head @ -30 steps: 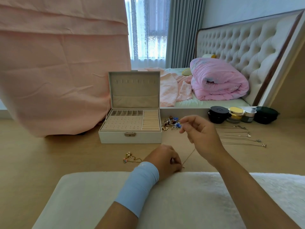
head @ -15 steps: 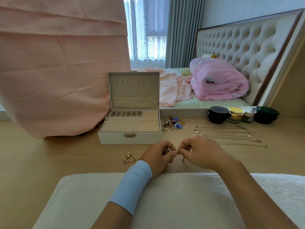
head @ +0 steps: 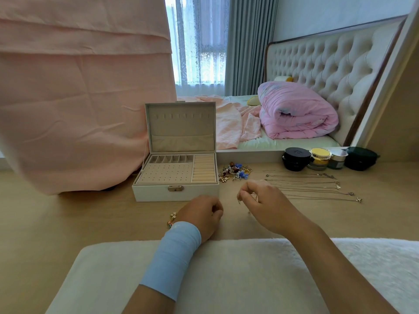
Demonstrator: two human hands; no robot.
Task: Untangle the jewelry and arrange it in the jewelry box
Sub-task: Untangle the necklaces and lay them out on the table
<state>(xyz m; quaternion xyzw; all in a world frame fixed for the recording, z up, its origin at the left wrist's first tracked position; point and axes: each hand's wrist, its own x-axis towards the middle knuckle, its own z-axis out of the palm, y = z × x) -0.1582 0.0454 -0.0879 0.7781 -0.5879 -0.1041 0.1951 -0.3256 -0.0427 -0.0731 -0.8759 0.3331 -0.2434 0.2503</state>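
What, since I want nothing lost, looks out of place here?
A charm piece lies alone beside the blue wristband, apart from the tangled jewelry pile and the laid-out necklaces right of the jewelry box.

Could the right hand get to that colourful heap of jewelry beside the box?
Probably yes: the jewelry heap lies just beyond the right hand with bare tabletop between them. Its fingers seem to pinch a thin chain, though, so that would likely have to be put down first.

A home bedroom: a bed [head: 283, 142] with a tufted headboard [head: 328, 64], a rolled pink duvet [head: 297, 109], and grey curtains [head: 247, 41] beside the window [head: 199, 37].
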